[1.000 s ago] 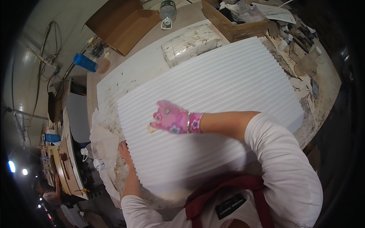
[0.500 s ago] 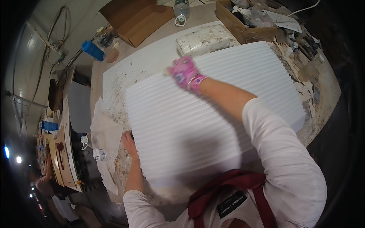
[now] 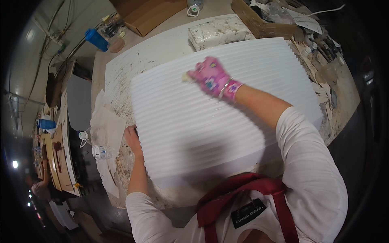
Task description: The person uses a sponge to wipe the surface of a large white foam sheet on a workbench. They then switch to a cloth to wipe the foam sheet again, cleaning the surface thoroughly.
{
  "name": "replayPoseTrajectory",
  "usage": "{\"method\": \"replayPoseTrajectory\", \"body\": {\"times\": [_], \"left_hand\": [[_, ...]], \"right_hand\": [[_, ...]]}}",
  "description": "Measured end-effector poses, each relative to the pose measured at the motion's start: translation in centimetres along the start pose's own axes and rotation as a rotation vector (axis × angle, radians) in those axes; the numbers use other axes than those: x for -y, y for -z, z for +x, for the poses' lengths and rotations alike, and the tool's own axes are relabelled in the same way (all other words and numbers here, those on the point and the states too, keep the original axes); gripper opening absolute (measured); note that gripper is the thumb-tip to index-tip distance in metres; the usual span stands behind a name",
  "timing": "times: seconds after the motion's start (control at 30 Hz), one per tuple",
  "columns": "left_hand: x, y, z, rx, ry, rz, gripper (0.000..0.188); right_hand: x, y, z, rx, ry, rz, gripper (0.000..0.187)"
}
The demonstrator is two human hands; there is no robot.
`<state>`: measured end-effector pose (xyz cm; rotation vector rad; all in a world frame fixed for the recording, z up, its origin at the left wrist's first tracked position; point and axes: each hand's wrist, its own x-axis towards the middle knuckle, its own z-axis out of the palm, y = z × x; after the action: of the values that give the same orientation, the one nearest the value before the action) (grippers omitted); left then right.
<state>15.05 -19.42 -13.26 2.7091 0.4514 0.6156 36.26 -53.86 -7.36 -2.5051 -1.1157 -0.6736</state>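
The glove (image 3: 212, 77) is flowered pink, the panel (image 3: 174, 109) white.

A white top (image 3: 310, 150) with a black patch (image 3: 248, 213) and dark red straps (image 3: 286, 212) is worn; the right hand (image 3: 210, 76) is covered by a pink flowered glove (image 3: 214, 81).

Pale wall (image 3: 89, 16) at far left; pipe (image 3: 48, 33) and loose cables run along it. Main bench (image 3: 174, 25) brown-topped, stained toward right. Second bench (image 3: 64, 141) farther left. Bright lamp (image 3: 15, 164) at left edge; surroundings dim. Floor (image 3: 344, 141) dark at right.
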Motion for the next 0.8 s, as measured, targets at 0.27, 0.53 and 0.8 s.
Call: {"method": "replayPoseTrajectory", "body": {"times": [0.27, 0.53, 0.8], "left_hand": [[0.3, -0.4, -0.3, -0.01, -0.071, -0.013, 0.025], [2.2, -0.9, -0.5, -0.034, -0.105, -0.045, 0.028], [3.8, -1.4, -0.2, 0.072, 0.12, -0.151, 0.032]], "right_hand": [[-4.4, 4.7, -3.1, -0.024, -0.067, -0.153, 0.019], [-19.1, 14.5, -11.7, 0.175, -0.654, -0.435, 0.021], [-9.2, 13.4, -11.9, 0.101, -0.024, -0.103, 0.026]]}}
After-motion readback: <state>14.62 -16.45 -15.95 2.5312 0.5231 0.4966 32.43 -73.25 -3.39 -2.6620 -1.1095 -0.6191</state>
